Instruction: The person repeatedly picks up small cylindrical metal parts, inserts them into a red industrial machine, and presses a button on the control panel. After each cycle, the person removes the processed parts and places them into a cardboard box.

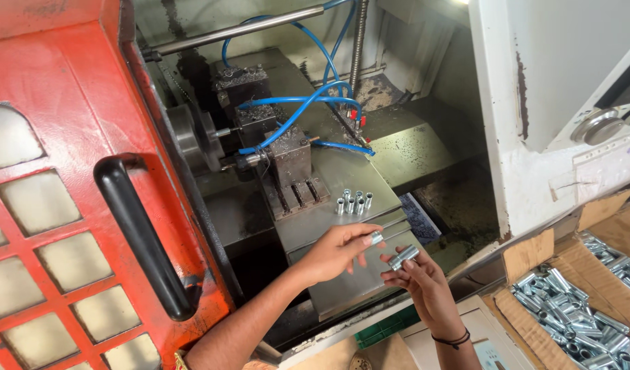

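- Steel sleeves are the work in hand: the right hand (428, 281) pinches one short silvery sleeve (403, 257) in its fingers, near and right of centre, and the left hand (335, 252) clamps its fingertips on another sleeve (375, 238) just beside it.
- Both grips look light, at the fingertips only; I judge a sleeve could slip and roll off the sloped grey machine bed (342, 226) into the dark gap below.
- To the near right, a cardboard box (534, 253) holds a heap of like sleeves (575, 315); its torn flap could snag a sleeve on the way in or out.
- A little farther, a small cluster of upright sleeves (355, 202) stands on the bed; a passing wrist could topple them.
- Farther still, the tool block (289, 154) and chuck (192, 140) sit close; reaching in there risks a pinch.
- Blue air hoses (308, 103) loop at the far side, the red sliding door (68, 192) with a black handle (140, 233) is on the left, and the worn white housing (527, 103) on the right.
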